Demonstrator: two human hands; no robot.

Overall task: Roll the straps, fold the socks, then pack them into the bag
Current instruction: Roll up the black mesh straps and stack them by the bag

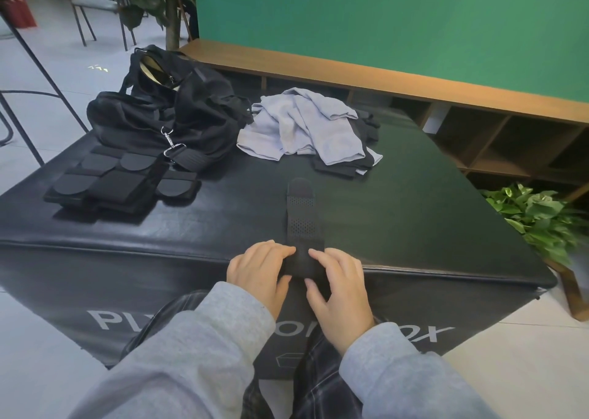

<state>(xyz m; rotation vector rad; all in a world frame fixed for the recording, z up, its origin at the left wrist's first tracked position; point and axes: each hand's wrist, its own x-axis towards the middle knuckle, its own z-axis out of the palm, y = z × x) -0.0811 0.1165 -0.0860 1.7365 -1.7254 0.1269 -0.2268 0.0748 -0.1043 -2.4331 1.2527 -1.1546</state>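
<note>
Both hands, left hand (259, 273) and right hand (338, 286), pinch the rolled near end of a black strap (301, 218); bag (165, 112) far-left of it.

Black perforated strap (301, 214), black bag (165, 112), pale grey cloth (296, 122), green wall (398, 20), grey sleeves (204, 339).
</note>
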